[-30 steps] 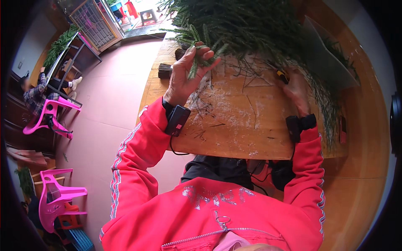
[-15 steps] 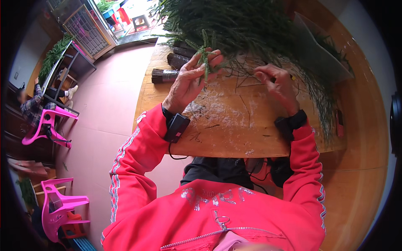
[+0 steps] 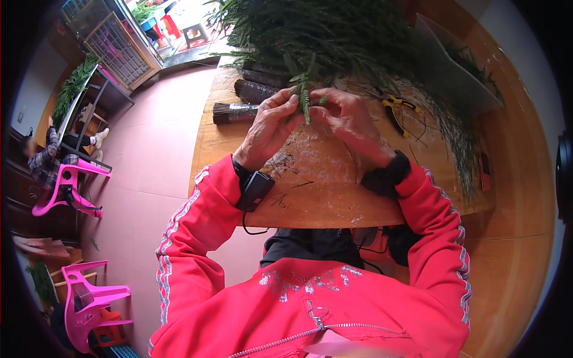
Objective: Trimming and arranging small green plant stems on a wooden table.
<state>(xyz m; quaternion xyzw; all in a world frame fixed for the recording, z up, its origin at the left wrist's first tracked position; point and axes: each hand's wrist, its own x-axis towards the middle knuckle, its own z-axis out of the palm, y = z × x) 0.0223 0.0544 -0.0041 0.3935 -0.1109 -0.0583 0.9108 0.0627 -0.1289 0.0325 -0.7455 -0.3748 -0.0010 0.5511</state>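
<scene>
Over the table, a feathery green artificial-looking sprig (image 3: 305,98) stands between my two hands. My left hand (image 3: 268,128) is closed, its thumb and fingers pinching the sprig low down. From the other side my right hand (image 3: 352,122) pinches in at the sprig, and a bit of green shows by its fingertips. The exact grip of the right fingers is partly hidden. Just beyond my left hand lie brown stem bundles (image 3: 233,113) with plastic wrapped round them. A pair of pliers (image 3: 391,113) with yellow and black handles rests to the right of my right hand.
A large heap of green sprigs (image 3: 322,36) covers the table's far side, next to a clear plastic sheet or bin (image 3: 459,77). Thin scraps and white bits litter the wooden table (image 3: 310,203). Pink chairs (image 3: 77,185) stand at left, where another person (image 3: 45,155) sits.
My right hand has moved left to meet the sprig, uncovering the pliers. My left hand has lowered slightly and come nearer to the middle, still holding the sprig.
</scene>
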